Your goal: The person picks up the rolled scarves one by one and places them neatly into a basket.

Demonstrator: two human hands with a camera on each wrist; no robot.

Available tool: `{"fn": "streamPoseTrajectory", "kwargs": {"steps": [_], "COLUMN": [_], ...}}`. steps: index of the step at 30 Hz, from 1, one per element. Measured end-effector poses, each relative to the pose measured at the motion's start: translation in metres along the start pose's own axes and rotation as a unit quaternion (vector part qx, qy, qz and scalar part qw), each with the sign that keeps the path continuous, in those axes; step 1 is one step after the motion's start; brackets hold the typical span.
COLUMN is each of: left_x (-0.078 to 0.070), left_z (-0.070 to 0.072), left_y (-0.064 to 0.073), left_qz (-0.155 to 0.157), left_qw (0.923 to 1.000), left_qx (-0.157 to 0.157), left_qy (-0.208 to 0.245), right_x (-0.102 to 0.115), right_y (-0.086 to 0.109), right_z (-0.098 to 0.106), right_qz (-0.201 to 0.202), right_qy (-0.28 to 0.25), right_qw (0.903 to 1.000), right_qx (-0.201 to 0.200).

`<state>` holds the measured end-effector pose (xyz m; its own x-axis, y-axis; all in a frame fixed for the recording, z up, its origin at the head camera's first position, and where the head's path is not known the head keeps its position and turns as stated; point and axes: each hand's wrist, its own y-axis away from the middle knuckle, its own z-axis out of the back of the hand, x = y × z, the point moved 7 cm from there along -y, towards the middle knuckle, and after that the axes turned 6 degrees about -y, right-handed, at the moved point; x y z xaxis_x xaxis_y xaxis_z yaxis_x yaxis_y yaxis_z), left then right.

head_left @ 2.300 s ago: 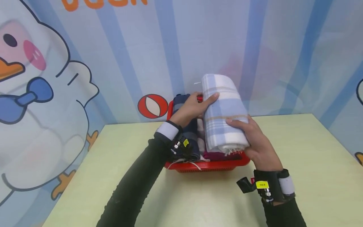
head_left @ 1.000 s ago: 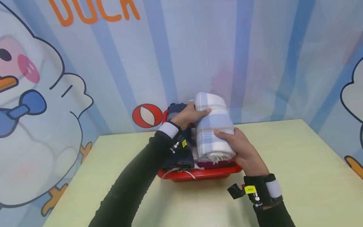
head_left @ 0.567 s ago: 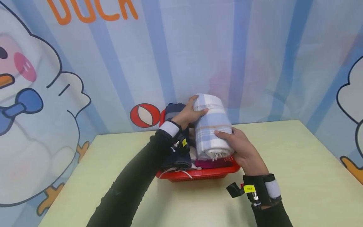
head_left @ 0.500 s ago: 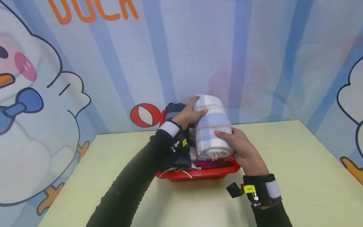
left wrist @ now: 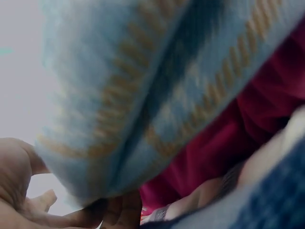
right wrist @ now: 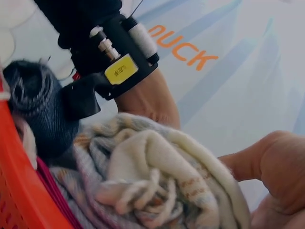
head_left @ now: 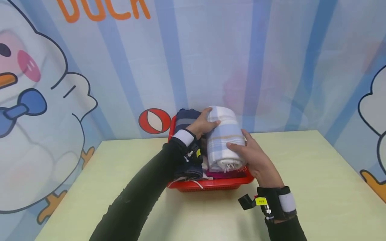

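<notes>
A rolled white and light-blue plaid scarf (head_left: 224, 140) with a fringed near end leans over the right half of a red plastic basket (head_left: 217, 184). My left hand (head_left: 202, 125) holds its far left side, thumb on top; in the left wrist view those fingers (left wrist: 126, 212) curl under a fold of the scarf (left wrist: 109, 95). On the near right side my right hand (head_left: 257, 161) grips the roll, thumb across the top and other fingers down its outer side. The right wrist view shows the scarf's spiral end (right wrist: 157, 181) beside the basket wall.
A rolled dark denim piece (head_left: 189, 170) fills the basket's left side, with white cord ends over the front rim. Maroon cloth (head_left: 227, 174) lies under the scarf. The pale yellow table (head_left: 301, 160) meets a blue striped cartoon backdrop (head_left: 205, 67) behind the basket.
The scarf has come down into the right side of the basket, held by both hands throughout. Over the last half second it sinks slightly further, and my right fingers shift up along its side.
</notes>
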<state>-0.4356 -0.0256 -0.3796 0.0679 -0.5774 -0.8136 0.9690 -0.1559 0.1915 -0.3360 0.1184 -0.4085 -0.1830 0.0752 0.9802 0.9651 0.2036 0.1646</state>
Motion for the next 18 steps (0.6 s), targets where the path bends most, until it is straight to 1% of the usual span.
{"fn": "streamPoseTrajectory", "kwargs": {"steps": [4, 8, 13, 15, 18], "left_x": [0.0, 0.0, -0.001, -0.003, -0.006], "left_z": [-0.005, -0.007, -0.013, -0.015, -0.016], "left_y": [-0.003, -0.003, -0.002, -0.002, -0.003], "left_qz": [-0.005, 0.004, 0.021, 0.022, 0.02], "left_qw": [1.0, 1.0, 0.9993, 0.9989, 0.9988], "left_qx": [0.006, 0.009, 0.03, 0.039, 0.044], "left_qy": [-0.002, -0.002, 0.008, 0.01, 0.004], "right_x": [-0.001, -0.003, -0.006, -0.006, -0.005], "right_y": [-0.002, -0.005, -0.004, -0.004, -0.005], "right_z": [0.001, 0.001, 0.005, 0.007, 0.01], "right_qz": [0.001, -0.002, -0.008, -0.005, 0.001], "right_qy": [0.024, 0.034, 0.042, 0.048, 0.058], "right_qw": [0.9997, 0.9994, 0.9991, 0.9988, 0.9983], "right_qx": [-0.001, 0.002, 0.002, 0.001, 0.003]}}
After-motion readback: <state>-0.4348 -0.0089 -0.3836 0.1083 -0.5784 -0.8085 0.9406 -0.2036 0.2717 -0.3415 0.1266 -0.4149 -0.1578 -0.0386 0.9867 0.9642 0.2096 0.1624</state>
